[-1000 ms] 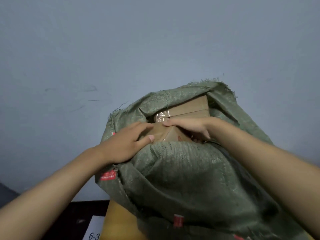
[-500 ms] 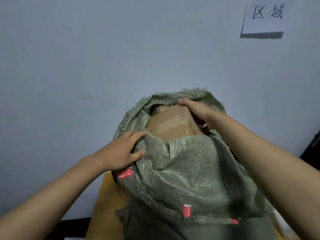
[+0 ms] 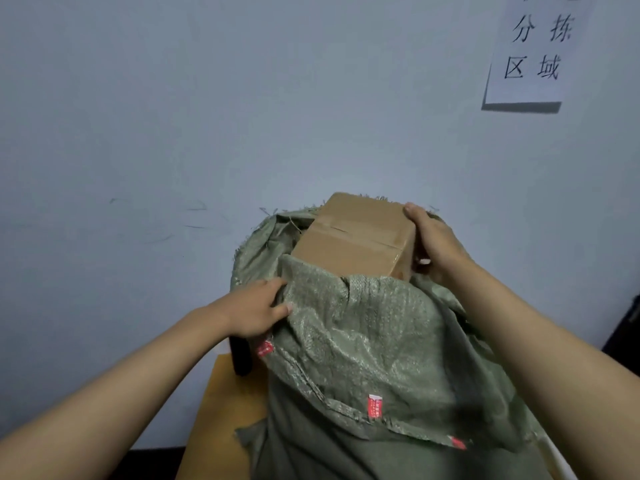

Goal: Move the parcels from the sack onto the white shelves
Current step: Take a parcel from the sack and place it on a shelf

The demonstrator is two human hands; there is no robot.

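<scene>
A pale wall (image 3: 242, 98) backs everything. The green woven sack (image 3: 374, 341) slumps on a wooden surface (image 3: 225, 403), its mouth open. A taped cardboard parcel (image 3: 353, 237) sticks halfway out of it. The right hand (image 3: 434, 240) grips the parcel's right end; the left hand (image 3: 256, 311) clutches the sack's rim. A paper sign (image 3: 533, 53) hangs on the wall, upper right.

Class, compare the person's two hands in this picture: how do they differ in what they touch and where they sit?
The left hand grips the green sack at its folded rim; the right hand clasps the cardboard box by its side. The left hand sits lower and nearer, the right hand higher. Both are bare.
</scene>
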